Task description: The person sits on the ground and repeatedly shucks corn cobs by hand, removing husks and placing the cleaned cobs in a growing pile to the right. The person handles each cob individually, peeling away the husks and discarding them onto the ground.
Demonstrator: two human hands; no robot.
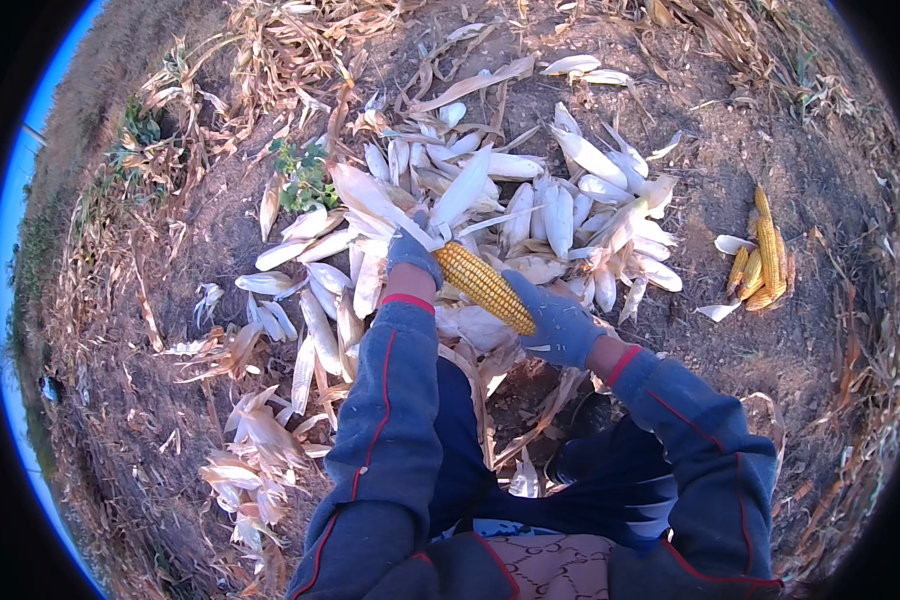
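Note:
A yellow corn cob (484,289) with bare kernels is held slantwise between my two gloved hands. Pale husk leaves (375,199) peel back from its far left end, where my left hand (415,259) grips the base. My right hand (559,319) wraps the near right end of the cob, its fingers partly hidden behind the kernels. Both hands wear grey-blue work gloves. Beyond them lies a heap of unhusked corn ears (559,217) in whitish husks.
A small pile of husked yellow cobs (765,262) lies on the soil to the right. Loose husks (259,450) are scattered at the left. A green weed (304,176) grows beside the heap, and dry corn stalks (292,45) lie at the far left.

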